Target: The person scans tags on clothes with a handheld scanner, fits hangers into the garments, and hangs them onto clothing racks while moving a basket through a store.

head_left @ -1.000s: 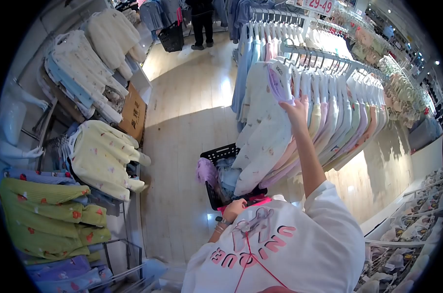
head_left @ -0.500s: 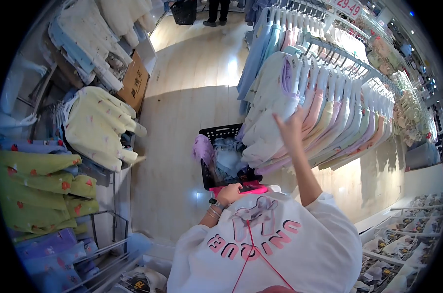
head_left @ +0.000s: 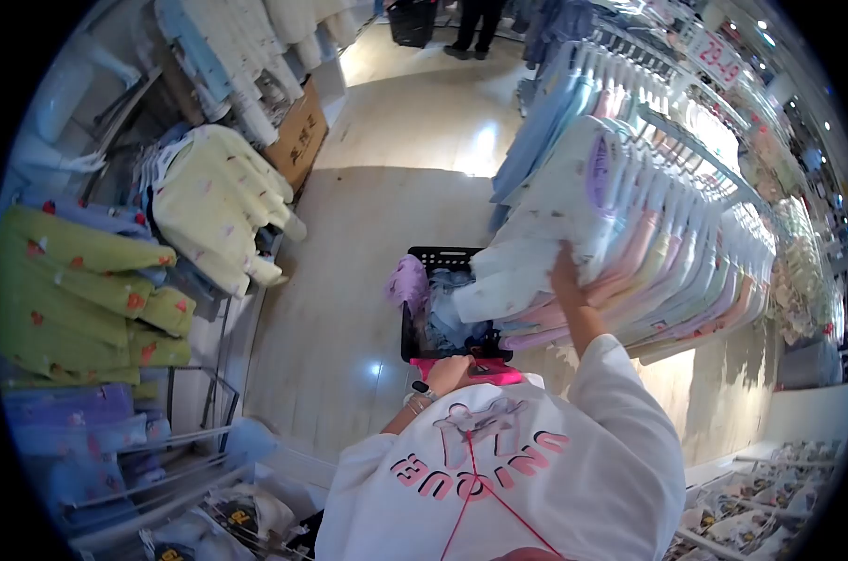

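Note:
My left hand (head_left: 449, 372) is closed around the pink handle (head_left: 494, 372) of a black shopping basket (head_left: 411, 327). Blue-grey clothes (head_left: 447, 304) lie inside the basket, and a purple fluffy bundle (head_left: 407, 282) hangs over its left side. My right hand (head_left: 566, 273) is at the front of the hanging row, its fingers closed on a white long-sleeved top (head_left: 541, 224) with a small print. The fingertips are partly lost against the fabric. One white sleeve (head_left: 508, 276) reaches out over the basket's right side. A purple collar (head_left: 600, 173) shows near the top's hanger.
Pastel tops (head_left: 686, 252) hang on a metal rail (head_left: 704, 159) at right. At left are a yellow top (head_left: 218, 206), green tops (head_left: 78, 290) and a cardboard box (head_left: 297, 131). A person in dark trousers (head_left: 478, 23) stands at the back, beside another black basket (head_left: 412, 21).
My right hand has gone from spread fingers to closed on the white top, moving slightly lower. The top's sleeve has swung left over the basket. The view has shifted; my left hand keeps the handle.

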A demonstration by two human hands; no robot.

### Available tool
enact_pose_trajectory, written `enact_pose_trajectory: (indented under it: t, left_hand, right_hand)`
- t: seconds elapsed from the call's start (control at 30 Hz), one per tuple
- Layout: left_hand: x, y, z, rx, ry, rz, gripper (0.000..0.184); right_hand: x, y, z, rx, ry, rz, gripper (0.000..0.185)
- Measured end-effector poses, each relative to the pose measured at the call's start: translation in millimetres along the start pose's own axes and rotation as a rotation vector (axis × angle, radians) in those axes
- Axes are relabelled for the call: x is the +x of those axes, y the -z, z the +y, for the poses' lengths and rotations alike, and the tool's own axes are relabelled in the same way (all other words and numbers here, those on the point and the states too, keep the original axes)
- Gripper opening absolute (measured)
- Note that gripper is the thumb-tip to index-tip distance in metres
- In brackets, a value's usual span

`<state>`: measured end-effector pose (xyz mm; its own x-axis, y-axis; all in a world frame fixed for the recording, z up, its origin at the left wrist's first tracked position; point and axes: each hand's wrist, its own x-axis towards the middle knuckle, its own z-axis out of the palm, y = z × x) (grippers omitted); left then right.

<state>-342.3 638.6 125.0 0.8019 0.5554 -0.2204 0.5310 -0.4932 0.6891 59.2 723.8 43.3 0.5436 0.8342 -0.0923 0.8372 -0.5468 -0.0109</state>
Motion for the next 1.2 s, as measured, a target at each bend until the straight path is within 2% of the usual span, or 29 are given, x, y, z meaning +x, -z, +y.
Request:
enact_pose_trajectory:
  t: [0.03, 0.07, 0.17, 0.23, 0.3, 0.37, 0.43, 0.47, 0.53, 0.6, 0.67, 0.77, 0.83, 0.9, 0.97, 1.03, 1.07, 1.1, 1.2]
  left_hand:
    - [-1, -1, -2, 0.022, 0.003, 0.045, 0.057]
    - [-3, -6, -4, 0.039, 0.005, 0.083, 0.056]
    - [-6, -16, -9, 0.062, 0.005, 0.155, 0.056]
    - [0, -38, -27, 0.037, 0.035, 0.155, 0.062]
    - [-3, -24, -14, 0.023, 0.044, 0.119, 0.062]
    - [-6, 1, 7, 0.012, 0.030, 0.114, 0.062]
    - [-4, 7, 9, -0.042, 0.050, 0.065, 0.065]
    - [-3, 7, 7, -0.061, 0.060, 0.033, 0.067]
    - [-1, 9, 8, -0.077, 0.078, -0.014, 0.069]
    - [1, 6, 6, -0.067, 0.088, -0.052, 0.072]
    - [1, 4, 8, -0.073, 0.143, -0.182, 0.076]
    - [6, 8, 11, -0.091, 0.275, -0.454, 0.084]
    - [13, 1, 9, -0.095, 0.332, -0.597, 0.089]
    - [14, -29, 1, -0.178, 0.319, -0.637, 0.087]
    - [14, -61, -11, -0.278, 0.310, -0.662, 0.082]
    - [10, -58, -3, -0.365, 0.231, -0.640, 0.071]
    - [8, -66, -2, -0.362, 0.270, -0.621, 0.069]
    - [7, -57, 10, -0.360, 0.308, -0.605, 0.066]
    - [7, -59, 18, -0.548, 0.247, -0.482, 0.057]
  right_hand:
    - [4, 11, 9, 0.694, -0.226, 0.072, 0.065]
    - [8, 23, 18, 1.146, -0.410, 0.248, 0.058]
    - [14, 31, 42, 0.806, -0.420, 0.465, 0.048]
    - [22, -45, 65, 0.017, -0.088, 0.363, 0.043]
    - [8, -77, 66, -0.823, 0.192, 0.316, 0.041]
    - [-28, -87, 43, -0.557, 0.261, 0.122, 0.041]
    - [-71, -61, -6, -0.359, 0.319, -0.232, 0.043]
    - [-96, -25, -39, -0.289, 0.344, -0.491, 0.044]
    - [-134, -16, -69, -0.074, 0.375, -0.734, 0.048]
    - [-177, -22, -87, 0.198, 0.367, -0.706, 0.038]
    - [-218, -127, -68, 0.428, 0.572, -0.731, 0.038]
    - [-215, -79, -82, 0.057, 0.721, -1.145, 0.039]
    - [-212, -113, -68, 0.105, 1.054, -1.012, 0.044]
    - [-212, -110, -62, 0.084, 1.249, -0.999, 0.049]
    - [-222, -57, -77, -0.175, 0.766, -1.076, 0.058]
    - [-242, -59, -66, -0.240, 0.403, -0.896, 0.064]
    - [-234, -59, -63, -0.093, 0.166, -0.977, 0.065]
    - [-226, -57, -59, -0.043, 0.194, -1.023, 0.059]
    - [-212, -55, -49, 0.040, 0.287, -1.108, 0.046]
